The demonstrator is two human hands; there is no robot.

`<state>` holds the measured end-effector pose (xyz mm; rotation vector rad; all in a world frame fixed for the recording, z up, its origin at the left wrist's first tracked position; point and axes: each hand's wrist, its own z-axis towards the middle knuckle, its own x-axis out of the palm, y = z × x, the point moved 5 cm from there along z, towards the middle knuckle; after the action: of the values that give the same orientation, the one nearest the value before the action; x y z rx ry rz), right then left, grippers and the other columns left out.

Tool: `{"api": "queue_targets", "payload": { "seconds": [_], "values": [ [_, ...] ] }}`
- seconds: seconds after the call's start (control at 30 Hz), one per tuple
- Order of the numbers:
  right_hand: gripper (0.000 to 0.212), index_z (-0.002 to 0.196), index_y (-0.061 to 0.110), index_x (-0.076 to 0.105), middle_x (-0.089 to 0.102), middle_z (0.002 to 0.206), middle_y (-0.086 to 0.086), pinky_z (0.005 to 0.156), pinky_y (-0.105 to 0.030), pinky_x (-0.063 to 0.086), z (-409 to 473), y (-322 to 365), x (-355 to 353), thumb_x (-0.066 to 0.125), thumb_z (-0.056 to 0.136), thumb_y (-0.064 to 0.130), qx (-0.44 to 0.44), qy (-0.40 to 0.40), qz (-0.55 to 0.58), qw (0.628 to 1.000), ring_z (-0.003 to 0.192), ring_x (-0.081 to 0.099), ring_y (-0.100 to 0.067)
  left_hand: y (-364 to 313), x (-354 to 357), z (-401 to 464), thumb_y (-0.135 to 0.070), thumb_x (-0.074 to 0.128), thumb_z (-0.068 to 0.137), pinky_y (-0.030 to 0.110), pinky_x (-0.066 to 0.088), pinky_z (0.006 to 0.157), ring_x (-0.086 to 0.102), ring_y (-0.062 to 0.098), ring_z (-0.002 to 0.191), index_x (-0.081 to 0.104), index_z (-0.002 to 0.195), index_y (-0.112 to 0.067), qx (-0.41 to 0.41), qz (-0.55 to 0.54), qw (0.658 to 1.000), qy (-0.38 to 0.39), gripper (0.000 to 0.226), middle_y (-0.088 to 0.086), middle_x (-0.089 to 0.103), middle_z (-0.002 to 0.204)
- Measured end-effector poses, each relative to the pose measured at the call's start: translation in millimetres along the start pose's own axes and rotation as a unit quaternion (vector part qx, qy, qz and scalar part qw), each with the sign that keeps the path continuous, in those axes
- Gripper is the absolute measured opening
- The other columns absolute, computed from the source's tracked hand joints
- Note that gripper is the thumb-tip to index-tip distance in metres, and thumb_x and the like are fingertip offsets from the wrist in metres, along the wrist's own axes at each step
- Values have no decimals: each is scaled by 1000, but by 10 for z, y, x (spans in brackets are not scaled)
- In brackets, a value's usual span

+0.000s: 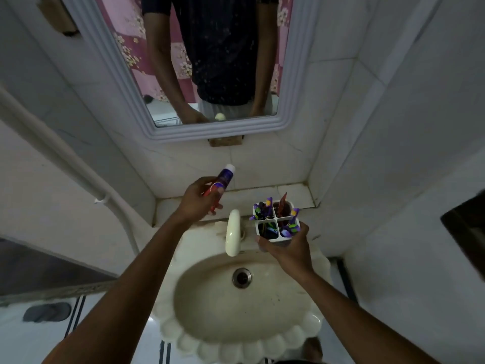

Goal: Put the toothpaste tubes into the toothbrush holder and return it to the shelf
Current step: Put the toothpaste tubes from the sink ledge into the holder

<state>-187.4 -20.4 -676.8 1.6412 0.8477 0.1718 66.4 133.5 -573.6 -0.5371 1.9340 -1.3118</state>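
Observation:
My left hand (pixel 199 199) grips a red and purple toothpaste tube (pixel 223 179) with its white cap pointing up, held above the left part of the tiled shelf (pixel 183 203). My right hand (pixel 288 248) holds a white four-compartment toothbrush holder (pixel 275 220) from below, over the back rim of the sink. Several purple toothbrushes stand in its compartments. A red tube end (pixel 283 202) sticks out of the far right compartment.
A cream faucet (pixel 233 232) stands between my hands at the back of the scalloped sink (pixel 210 298). A framed mirror (pixel 210 61) hangs above the shelf. White tiled walls close in left and right. A white pipe (pixel 78 169) runs down the left wall.

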Motion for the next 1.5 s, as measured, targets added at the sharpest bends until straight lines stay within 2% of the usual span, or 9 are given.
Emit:
{"api": "queue_targets", "payload": {
  "seconds": [0.17,0.3,0.53,0.73,0.83,0.97,1.07,1.27,1.5],
  "values": [
    [127,146,32,39,70,133,14,103,-43,65,-6,-59,0,107,48,72,-8,8,12,1000,117,74,-10,-439,129,-250,-16,79,96,43,68,83,82,24,91,69,133,-5,45,21,999,15,40,15,77,114],
    [136,149,28,36,68,137,10,104,-44,65,9,-101,-13,104,43,80,-12,22,12,1000,122,73,-14,-559,293,-436,-22,84,92,51,67,78,80,24,78,80,103,-11,85,107,990,-38,16,6,81,86],
    [149,153,26,29,65,143,4,105,-47,64,96,-184,16,105,37,82,-16,50,12,999,128,71,-20,-692,731,-707,-20,67,104,42,61,73,74,19,73,80,106,-12,172,226,958,-33,15,-2,76,81],
    [148,147,30,32,65,141,5,102,-46,66,142,-242,50,98,29,89,-37,75,-2,996,124,73,-19,-638,1068,-792,-34,58,103,32,41,66,71,27,84,73,103,-22,192,544,817,-18,19,2,76,91],
    [146,147,29,31,65,142,3,104,-46,65,124,-237,57,92,32,94,-44,69,-8,997,126,71,-19,-476,1237,-763,-22,60,100,42,45,108,70,26,102,76,105,-20,177,607,774,30,17,5,76,100],
    [147,151,21,32,65,144,2,104,-40,63,84,-169,-2,96,38,90,-51,67,-15,996,128,70,-18,-345,1322,-713,-22,66,98,69,12,126,56,24,127,77,105,-19,176,595,783,52,14,3,72,111],
    [143,154,16,31,63,145,0,102,-34,60,76,-104,-42,103,46,76,-54,64,-38,996,130,67,-19,-359,1349,-689,-25,69,97,70,5,125,50,22,136,77,104,-19,170,575,798,58,13,-1,72,117],
    [148,154,25,29,64,145,4,104,-43,64,57,-106,3,93,40,94,-59,52,-43,996,131,69,-20,-360,1355,-680,-31,64,99,70,8,126,51,23,138,73,113,-17,168,599,782,47,22,-1,73,120],
    [146,160,27,21,63,151,0,104,-41,61,-34,-101,-18,105,49,72,-45,9,-50,998,133,67,-25,-357,1078,-664,-35,60,105,66,23,124,63,21,123,77,108,-29,155,410,899,-19,18,-11,77,113]
  ]
}}
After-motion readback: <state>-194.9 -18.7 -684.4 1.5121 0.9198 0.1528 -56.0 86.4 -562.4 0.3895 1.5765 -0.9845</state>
